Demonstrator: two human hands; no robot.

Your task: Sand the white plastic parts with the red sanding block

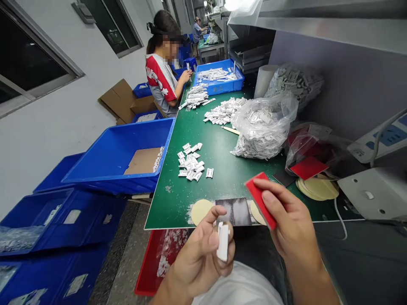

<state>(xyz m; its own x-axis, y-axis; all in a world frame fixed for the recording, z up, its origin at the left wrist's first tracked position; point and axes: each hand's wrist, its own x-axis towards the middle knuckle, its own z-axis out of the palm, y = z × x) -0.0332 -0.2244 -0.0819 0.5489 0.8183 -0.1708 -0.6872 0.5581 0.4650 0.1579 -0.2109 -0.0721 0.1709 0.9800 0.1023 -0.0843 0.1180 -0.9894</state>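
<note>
Left hand (203, 250) pinches a small white plastic part (223, 241) between thumb and fingers; right hand (286, 220) grips a red pad (259, 199) above the green desk (222, 169).

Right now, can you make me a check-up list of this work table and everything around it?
Surface: green table, dusty white patch near its front edge.
Job's things: small white plastic piece in the left hand; flat red pad in the right hand.
Clutter: loose white pieces; clear bag of pieces; cream discs; red sheet.
Hands: both closed around their items, above the front edge.
Cables: white cable beside the white device.
Surroundings: blue bins on the left; a seated co-worker further along the table.
</note>
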